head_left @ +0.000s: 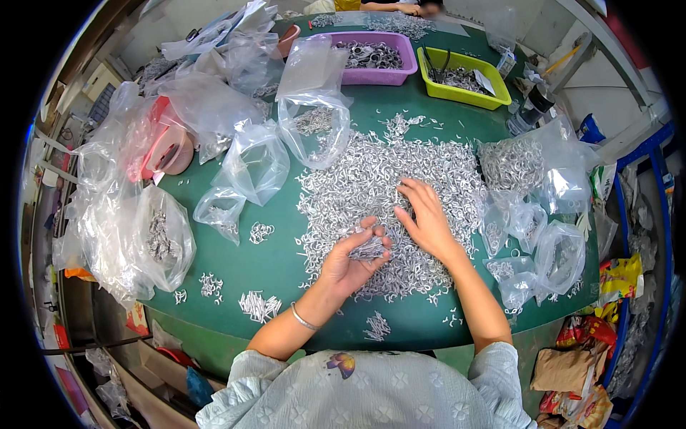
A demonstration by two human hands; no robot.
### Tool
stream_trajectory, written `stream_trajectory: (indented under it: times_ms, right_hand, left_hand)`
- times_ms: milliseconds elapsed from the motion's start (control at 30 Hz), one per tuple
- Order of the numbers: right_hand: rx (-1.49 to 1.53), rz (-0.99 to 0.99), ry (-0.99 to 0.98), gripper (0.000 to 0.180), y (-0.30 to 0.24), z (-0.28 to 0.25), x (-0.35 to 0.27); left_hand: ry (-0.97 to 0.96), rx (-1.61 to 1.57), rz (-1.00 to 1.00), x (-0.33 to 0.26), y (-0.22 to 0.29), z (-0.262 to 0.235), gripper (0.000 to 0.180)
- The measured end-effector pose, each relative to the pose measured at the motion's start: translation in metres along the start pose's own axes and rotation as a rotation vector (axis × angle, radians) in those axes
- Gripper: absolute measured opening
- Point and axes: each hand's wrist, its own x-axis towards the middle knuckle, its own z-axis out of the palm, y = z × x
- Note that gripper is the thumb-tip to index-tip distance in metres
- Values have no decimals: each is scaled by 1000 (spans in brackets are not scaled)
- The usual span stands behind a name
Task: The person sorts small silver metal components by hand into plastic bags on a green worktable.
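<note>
A broad heap of small silvery metal pieces (343, 182), many of them curved hooks, covers the middle of the green table (229, 307). Cupped palm up over the heap's near edge, my left hand (346, 263) has its fingers curled around a bunch of small metal pins (368, 249). My right hand (430, 225) rests palm down on the heap just to the right, fingers stretched and spread, with nothing visible in them. Small piles of pins (259, 306) and more pins (377, 327) lie near the front edge.
Clear plastic bags (254, 164) of metal parts crowd the left side, beside a pink tub (171, 151). More bags (561, 254) lie right. A purple basin (411, 61) and a lime-green basin (468, 100) stand behind. Another person's arm (389, 7) shows at the far edge.
</note>
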Motion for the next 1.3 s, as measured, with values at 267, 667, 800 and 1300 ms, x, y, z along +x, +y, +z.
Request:
stream_trajectory:
  times_ms: [267,667,800,1300]
  right_hand:
    - [-104,375,336,29,63,-38,-2]
    - [-466,738,185,47,106,-24,33]
    - [-400,788,243,48,110,-18,33]
    - [-284,529,256,31,60,-5,25]
  left_hand:
    - [84,60,17,-6,0,-4,23]
    - [104,41,33,-8,-2,-2,18]
    - [97,30,36,-8,-1,-6,19]
    - [92,-14,48,-21,2,-10,18]
